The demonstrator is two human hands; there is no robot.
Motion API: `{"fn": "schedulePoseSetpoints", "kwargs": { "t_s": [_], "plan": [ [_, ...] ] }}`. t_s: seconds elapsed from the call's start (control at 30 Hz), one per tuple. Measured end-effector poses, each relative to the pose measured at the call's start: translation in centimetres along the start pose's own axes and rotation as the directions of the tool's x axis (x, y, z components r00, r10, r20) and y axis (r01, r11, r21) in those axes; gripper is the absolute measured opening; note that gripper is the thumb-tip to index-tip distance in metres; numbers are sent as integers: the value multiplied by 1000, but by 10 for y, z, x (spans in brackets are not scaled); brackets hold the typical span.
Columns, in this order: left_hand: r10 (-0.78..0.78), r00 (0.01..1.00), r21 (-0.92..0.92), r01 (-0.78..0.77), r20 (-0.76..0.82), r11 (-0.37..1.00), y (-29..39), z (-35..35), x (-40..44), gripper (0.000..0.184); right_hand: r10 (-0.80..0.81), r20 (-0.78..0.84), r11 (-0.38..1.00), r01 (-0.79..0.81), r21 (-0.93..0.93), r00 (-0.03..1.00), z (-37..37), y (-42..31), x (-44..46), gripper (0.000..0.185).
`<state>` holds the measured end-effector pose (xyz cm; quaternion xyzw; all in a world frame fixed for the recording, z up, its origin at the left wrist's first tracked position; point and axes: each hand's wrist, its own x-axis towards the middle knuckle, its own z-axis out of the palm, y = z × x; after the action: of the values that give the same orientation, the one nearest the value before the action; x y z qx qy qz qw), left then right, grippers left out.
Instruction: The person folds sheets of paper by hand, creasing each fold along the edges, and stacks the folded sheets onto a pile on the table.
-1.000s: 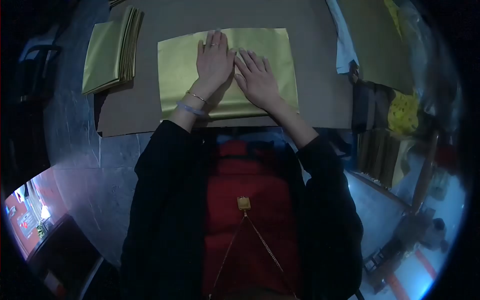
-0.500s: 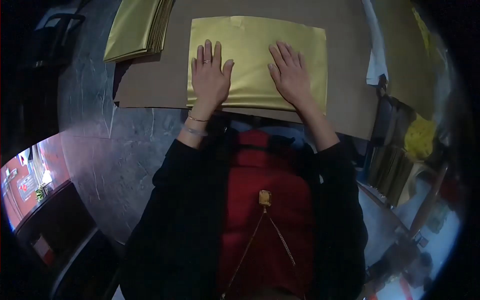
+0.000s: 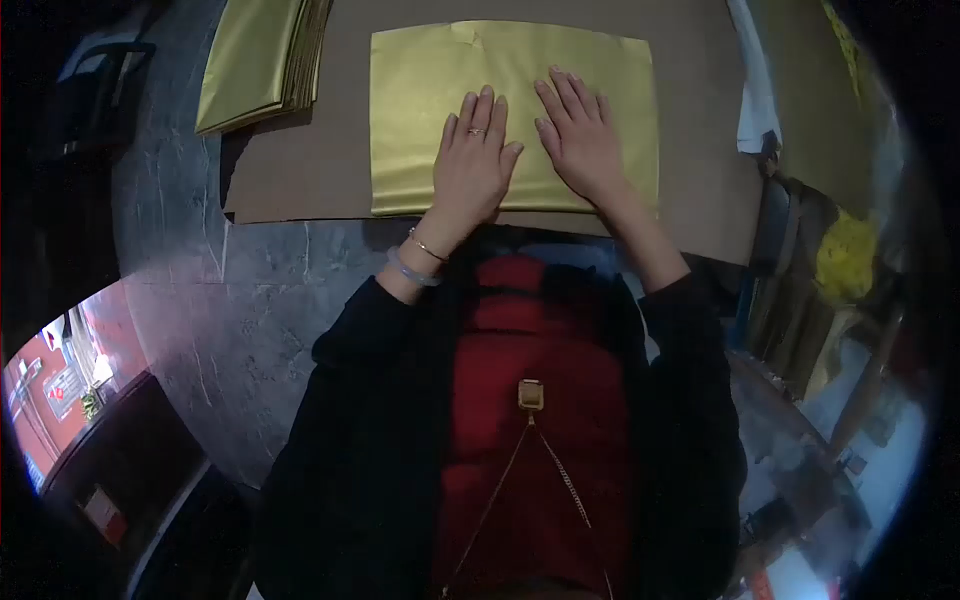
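A gold sheet [image 3: 410,110], with a fold along its near edge, lies on brown cardboard [image 3: 300,190] in front of me. My left hand [image 3: 472,165] rests flat on the sheet's middle, fingers pointing away from me; it wears a ring, and bracelets circle the wrist. To its right, my right hand [image 3: 582,140] also lies flat on the gold surface, fingers slightly spread. Neither hand grips anything. A small torn or raised spot shows at the sheet's far edge. Whatever lies beneath the palms is hidden.
A stack of folded gold sheets [image 3: 255,65] sits at the far left of the cardboard. White material [image 3: 757,110] hangs along the right side, near a yellow bundle [image 3: 845,255]. Dark chair backs [image 3: 120,470] stand at lower left on a grey floor [image 3: 240,340].
My left hand has slid right across the gold sheet, from its left side to the middle. My right hand stays in nearly the same place. The view has shifted slightly.
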<state>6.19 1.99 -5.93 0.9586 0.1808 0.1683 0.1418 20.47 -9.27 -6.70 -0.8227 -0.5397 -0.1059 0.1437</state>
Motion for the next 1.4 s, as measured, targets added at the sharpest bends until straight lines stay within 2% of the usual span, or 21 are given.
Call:
{"fn": "schedulePoseSetpoints", "kwargs": {
  "t_s": [0.07, 0.27, 0.3, 0.37, 0.43, 0.5, 0.57, 0.63, 0.67, 0.77, 0.93, 1.03, 1.07, 1.17, 1.23, 1.27, 1.3, 1.4],
  "plan": [
    [-3, 1000, 62, 4, -11, 998, 3, 0, -1, 54, 11, -3, 1000, -11, -3, 1000, 2, -1, -1, 48],
    [-79, 997, 80, 80, -23, 994, 5, -3, -3, 54, 22, 4, 999, -22, 46, 1000, -1, -1, -1, 47],
    [-80, 996, 79, 83, -35, 993, 5, -1, -3, 53, 18, 29, 999, -17, -32, 999, -5, -3, 0, 48],
    [-102, 995, 103, 102, 2, 990, 6, -1, -2, 52, 116, 31, 992, -115, -50, 993, -7, -22, 0, 47],
    [-93, 996, 128, 91, 6, 988, 4, 1, -2, 52, 76, 39, 996, -74, -56, 996, 1, -45, -2, 49],
    [-61, 997, 130, 56, 36, 990, -2, 5, -5, 54, 182, -8, 915, -166, 368, 983, 10, -73, 0, 49],
    [-29, 998, 161, 20, 57, 987, -1, 0, -5, 55, 157, -90, 911, -109, 398, 983, -2, -83, -2, 49],
    [-35, 999, 93, 34, 15, 995, 1, 1, -5, 53, 174, -63, 941, -147, 305, 983, -1, -78, -1, 48],
    [-51, 999, 84, 49, 17, 995, 1, 1, -5, 52, 224, -67, 950, -203, 239, 972, -5, -75, -7, 48],
    [-103, 994, 104, 98, 35, 990, 2, 0, -5, 49, 239, -65, 968, -233, 92, 969, -8, -53, -24, 51],
    [-127, 992, 108, 124, 20, 986, -8, -7, -12, 49, 368, 12, 929, -368, 47, 930, -26, -1, -57, 54],
    [-150, 989, 155, 147, 6, 977, -21, -13, -20, 50, 403, -43, 910, -405, -84, 914, -33, 26, -75, 56],
    [-158, 987, 181, 154, 6, 971, -28, -15, -23, 50, 404, -89, 910, -410, -57, 910, -30, 36, -81, 57],
    [-198, 980, 260, 198, -28, 945, -45, -24, -34, 51, 395, -111, 899, -409, -156, 912, -34, 52, -90, 60],
    [-238, 969, 307, 245, -59, 920, -55, -29, -42, 51, 427, -110, 891, -438, -121, 898, -38, 52, -92, 63],
    [-259, 964, 294, 267, -67, 918, -61, -30, -46, 52, 392, -162, 887, -419, -195, 905, -32, 60, -97, 64],
    [-267, 961, 302, 277, -75, 912, -62, -31, -47, 52, 383, -164, 893, -410, -186, 909, -33, 63, -98, 64],
    [-265, 955, 301, 293, -132, 907, -60, -29, -48, 53, 466, -122, 818, -480, -318, 876, -41, 62, -103, 60]
  ]
}}
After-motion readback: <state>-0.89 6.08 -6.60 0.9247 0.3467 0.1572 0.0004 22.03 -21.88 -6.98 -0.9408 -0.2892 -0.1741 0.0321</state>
